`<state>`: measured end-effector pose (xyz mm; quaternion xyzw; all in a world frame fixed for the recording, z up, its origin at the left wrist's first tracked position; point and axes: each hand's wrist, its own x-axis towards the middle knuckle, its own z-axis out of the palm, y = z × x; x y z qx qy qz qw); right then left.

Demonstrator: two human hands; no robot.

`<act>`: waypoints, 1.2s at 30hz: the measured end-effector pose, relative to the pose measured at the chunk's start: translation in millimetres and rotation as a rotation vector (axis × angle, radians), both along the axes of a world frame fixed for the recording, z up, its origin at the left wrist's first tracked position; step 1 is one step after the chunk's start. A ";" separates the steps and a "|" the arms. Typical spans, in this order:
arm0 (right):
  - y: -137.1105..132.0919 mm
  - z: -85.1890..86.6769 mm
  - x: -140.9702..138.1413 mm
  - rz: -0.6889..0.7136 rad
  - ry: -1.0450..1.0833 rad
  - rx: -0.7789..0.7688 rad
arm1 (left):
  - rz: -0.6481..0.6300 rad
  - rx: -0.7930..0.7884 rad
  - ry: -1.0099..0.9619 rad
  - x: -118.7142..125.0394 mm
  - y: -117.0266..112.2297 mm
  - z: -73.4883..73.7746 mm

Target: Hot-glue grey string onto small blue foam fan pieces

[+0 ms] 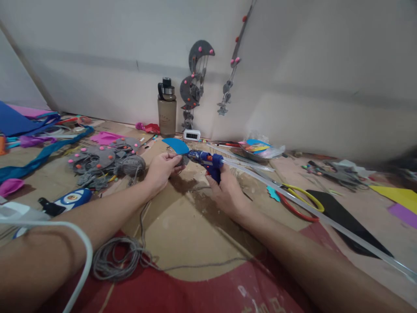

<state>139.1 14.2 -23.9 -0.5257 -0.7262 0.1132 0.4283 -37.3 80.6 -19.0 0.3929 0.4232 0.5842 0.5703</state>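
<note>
Near the middle of the cardboard, my left hand is closed, its fingertips pinching a small grey felt piece. A blue curved piece shows just above those fingers; whether they hold it too I cannot tell. My right hand is wrapped round the handle of a blue hot glue gun. The gun's nozzle points left, close to the left fingertips. A long clear glue stick runs out of its back toward the lower right. Grey yarn lies coiled in front of my left forearm.
Grey felt shapes with pompoms and a yarn ball lie left. A bottle and small clock stand by the wall, where felt garlands hang. Scissors, a black tablet-like slab and a dish lie right.
</note>
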 end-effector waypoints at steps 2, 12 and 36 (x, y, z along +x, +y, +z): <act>0.5 0.3 2.2 -0.010 0.009 -0.012 | 0.015 0.027 -0.018 -1.0 0.7 0.9; 2.0 5.6 7.6 -0.030 0.060 -0.009 | -0.016 0.072 -0.050 -5.4 1.6 3.3; 48.8 7.6 28.4 -0.616 -0.678 -0.214 | 0.039 0.139 -0.026 -4.2 1.1 1.2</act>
